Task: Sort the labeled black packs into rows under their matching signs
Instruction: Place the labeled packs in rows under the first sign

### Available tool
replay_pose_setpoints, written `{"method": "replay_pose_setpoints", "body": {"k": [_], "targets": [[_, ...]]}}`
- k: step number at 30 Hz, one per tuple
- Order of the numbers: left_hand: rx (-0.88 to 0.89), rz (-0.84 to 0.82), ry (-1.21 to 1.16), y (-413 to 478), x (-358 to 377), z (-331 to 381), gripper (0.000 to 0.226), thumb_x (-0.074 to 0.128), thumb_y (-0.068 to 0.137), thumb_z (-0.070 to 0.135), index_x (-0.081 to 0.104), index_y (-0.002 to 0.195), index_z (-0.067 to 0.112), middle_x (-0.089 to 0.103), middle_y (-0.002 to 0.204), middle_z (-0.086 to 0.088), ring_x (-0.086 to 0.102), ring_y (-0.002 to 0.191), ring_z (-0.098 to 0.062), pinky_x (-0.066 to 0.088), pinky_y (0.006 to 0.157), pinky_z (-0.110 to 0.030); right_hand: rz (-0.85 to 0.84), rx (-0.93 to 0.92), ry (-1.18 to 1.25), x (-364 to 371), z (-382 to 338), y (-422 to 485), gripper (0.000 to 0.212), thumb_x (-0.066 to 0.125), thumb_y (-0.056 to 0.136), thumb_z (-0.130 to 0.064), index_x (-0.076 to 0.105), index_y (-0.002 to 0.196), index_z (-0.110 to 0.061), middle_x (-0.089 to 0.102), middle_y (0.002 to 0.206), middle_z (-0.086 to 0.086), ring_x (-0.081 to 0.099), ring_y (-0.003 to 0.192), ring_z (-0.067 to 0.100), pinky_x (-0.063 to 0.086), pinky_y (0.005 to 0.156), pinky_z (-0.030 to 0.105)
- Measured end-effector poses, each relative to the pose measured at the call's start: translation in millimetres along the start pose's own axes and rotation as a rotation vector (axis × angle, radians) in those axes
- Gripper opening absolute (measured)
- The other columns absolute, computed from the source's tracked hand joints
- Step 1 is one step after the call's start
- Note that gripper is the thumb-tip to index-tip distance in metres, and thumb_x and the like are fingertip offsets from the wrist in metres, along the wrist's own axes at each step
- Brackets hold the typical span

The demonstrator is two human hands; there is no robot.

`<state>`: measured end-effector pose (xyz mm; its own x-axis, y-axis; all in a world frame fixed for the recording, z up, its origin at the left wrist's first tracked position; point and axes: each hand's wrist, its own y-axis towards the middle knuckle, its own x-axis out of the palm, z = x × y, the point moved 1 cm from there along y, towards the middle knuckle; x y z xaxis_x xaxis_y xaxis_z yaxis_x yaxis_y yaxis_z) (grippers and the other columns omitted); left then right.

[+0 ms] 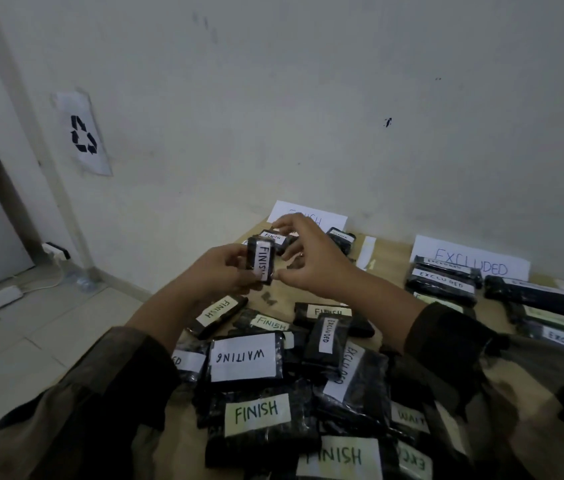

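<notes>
Left hand (218, 271) grips a FINISH pack (261, 259); right hand (311, 261) hovers open beside it.

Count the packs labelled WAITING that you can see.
2. One WAITING pack lies face-up at the left of the pile, its label upside down to the camera. A second WAITING pack at the pile's right shows only WAIT, the rest covered. Others may be buried.

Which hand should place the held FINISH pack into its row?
Left. The left hand grips the FINISH pack just short of the FINISH sign; the right hand is open, holding nothing.
</notes>
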<state>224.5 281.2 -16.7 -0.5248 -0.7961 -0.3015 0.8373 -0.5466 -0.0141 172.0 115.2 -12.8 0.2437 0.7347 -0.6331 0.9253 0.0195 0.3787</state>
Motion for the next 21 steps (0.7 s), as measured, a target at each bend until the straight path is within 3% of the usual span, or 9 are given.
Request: {"method": "replay_pose_setpoints", "body": {"k": [4, 7, 10, 12, 15, 18, 21], "targets": [[-0.149, 0.007, -0.284, 1, 15, 5, 0.015, 0.063, 0.084, 0.0, 0.061, 0.093, 0.011, 0.071, 0.083, -0.01, 0.07, 0.076, -0.02, 0.052, 0.084, -0.035, 0.002, 0.051, 0.056, -7, -5, -5, 0.055, 0.082, 0.072, -0.019, 0.051, 0.116, -0.026, 0.051, 0.109, 0.0, 0.062, 0.089, 0.018, 0.053, 0.074, 0.022], [-0.203, 0.008, -0.388, 4, 27, 6, 0.011, 0.059, 0.087, 0.002, 0.063, 0.09, 0.013, 0.069, 0.067, -0.001, 0.067, 0.06, -0.01, 0.055, 0.07, -0.029, -0.01, 0.022, -0.061, -11, -9, -9, 0.051, 0.082, 0.07, -0.017, 0.06, 0.115, -0.022, 0.048, 0.105, -0.003, 0.054, 0.088, 0.011, 0.042, 0.071, 0.01], [-0.19, -0.034, -0.401, 8, 35, 8, 0.012, 0.06, 0.088, 0.009, 0.063, 0.095, 0.017, 0.07, 0.073, 0.002, 0.069, 0.074, -0.012, 0.052, 0.062, -0.026, 0.05, -0.017, -0.169, -16, -9, -10, 0.046, 0.08, 0.07, -0.018, 0.063, 0.112, -0.023, 0.055, 0.102, 0.0, 0.053, 0.088, 0.011, 0.043, 0.074, 0.02], [-0.154, -0.046, -0.31, 12, 35, 9, 0.011, 0.064, 0.087, 0.014, 0.064, 0.097, 0.018, 0.068, 0.079, 0.001, 0.066, 0.087, -0.015, 0.049, 0.066, -0.028, 0.086, -0.035, -0.217, -20, -5, -9, 0.042, 0.076, 0.074, -0.018, 0.063, 0.114, -0.022, 0.058, 0.102, 0.001, 0.055, 0.088, 0.013, 0.044, 0.076, 0.024], [-0.078, 0.027, -0.036, 19, 31, 6, 0.027, 0.073, 0.08, 0.019, 0.062, 0.104, 0.019, 0.064, 0.085, 0.004, 0.06, 0.083, -0.014, 0.046, 0.067, -0.03, 0.087, -0.003, -0.315, -27, 8, -6, 0.046, 0.077, 0.074, -0.023, 0.062, 0.118, -0.021, 0.058, 0.106, 0.0, 0.053, 0.091, 0.011, 0.043, 0.078, 0.024], [-0.039, 0.145, 0.141, 22, 26, -1, 0.042, 0.077, 0.074, 0.018, 0.055, 0.109, 0.022, 0.063, 0.106, 0.0, 0.062, 0.094, -0.019, 0.053, 0.083, -0.04, 0.07, 0.072, -0.379, -32, 24, -3, 0.05, 0.077, 0.073, -0.026, 0.06, 0.12, -0.021, 0.057, 0.109, -0.001, 0.053, 0.095, 0.013, 0.045, 0.082, 0.028], [0.079, 0.153, 0.446, 24, 21, -6, 0.041, 0.075, 0.077, 0.024, 0.054, 0.112, 0.024, 0.059, 0.109, 0.006, 0.058, 0.094, -0.012, 0.048, 0.081, -0.03, 0.016, 0.143, -0.457, -32, 38, -2, 0.051, 0.074, 0.076, -0.031, 0.059, 0.124, -0.022, 0.057, 0.113, 0.0, 0.054, 0.102, 0.017, 0.045, 0.084, 0.031]]}}
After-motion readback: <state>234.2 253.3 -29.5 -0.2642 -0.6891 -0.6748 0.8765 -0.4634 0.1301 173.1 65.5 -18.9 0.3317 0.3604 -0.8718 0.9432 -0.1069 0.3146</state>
